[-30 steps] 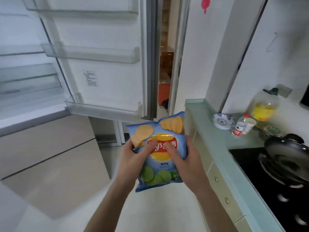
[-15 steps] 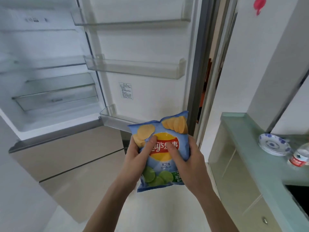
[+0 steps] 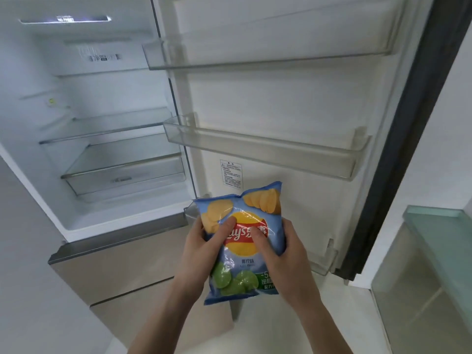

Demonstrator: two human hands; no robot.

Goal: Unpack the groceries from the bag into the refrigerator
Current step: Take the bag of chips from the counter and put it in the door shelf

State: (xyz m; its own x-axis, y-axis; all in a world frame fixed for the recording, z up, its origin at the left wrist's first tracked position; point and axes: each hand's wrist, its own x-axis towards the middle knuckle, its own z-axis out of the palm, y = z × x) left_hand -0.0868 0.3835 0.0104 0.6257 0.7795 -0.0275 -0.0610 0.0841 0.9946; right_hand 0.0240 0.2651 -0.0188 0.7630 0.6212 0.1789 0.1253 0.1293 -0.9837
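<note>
While we stand facing the open white refrigerator (image 3: 107,129), we hold a light-blue crinkly plastic bag of potato chips (image 3: 242,241) upright in front of us, printed with yellow chips at the top, a red and yellow logo in the middle and green lime slices at the bottom. Our left hand (image 3: 201,249) grips the bag's left edge, thumb curled across the front onto the logo and the other fingers hidden behind the bag. Our right hand (image 3: 283,254) grips the right edge the same way, its thumb pressed on the logo beside the left thumb. So both grips are closed, pinching the bag between thumb and fingers. The bag hangs in the air outside the refrigerator, in front of the lower part of the open white door (image 3: 293,103) and above the pale floor (image 3: 332,315).

The door carries 3 clear plastic bins; the middle clear bin (image 3: 268,146) sits above the bag, and the lowest is partly hidden behind the bag and our hands. Inside the lit compartment we see glass shelves (image 3: 107,126) and a clear drawer (image 3: 122,177). Below it are beige drawer fronts (image 3: 122,261). At the right edge stands a pale green glass-topped table (image 3: 439,226).
</note>
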